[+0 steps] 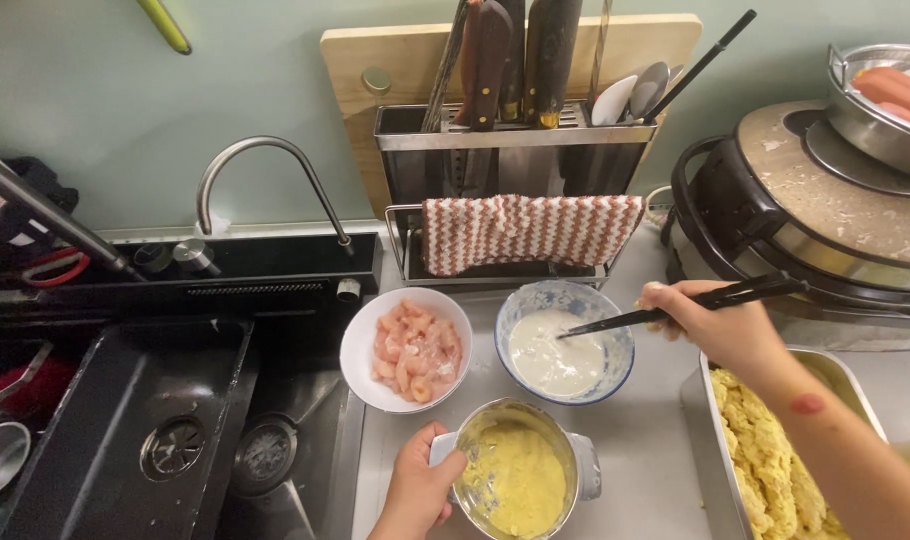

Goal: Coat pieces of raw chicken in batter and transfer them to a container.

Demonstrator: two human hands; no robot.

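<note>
Head view: metal cup of yellow batter (516, 480) at 6 o'clock, gripped by left hand (416, 490). Black chopsticks (675, 306) pinched in right hand (725, 325), tips in white batter bowl (564, 340). Risk judged: drips across counter, cup tipped.

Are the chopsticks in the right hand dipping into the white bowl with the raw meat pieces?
No. The chopsticks in the right hand reach into the blue patterned bowl of white batter, not the white bowl beside it.

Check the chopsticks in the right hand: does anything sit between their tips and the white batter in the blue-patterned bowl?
Nothing visible does. The right hand holds the chopsticks with their tips already in the batter bowl.
</note>
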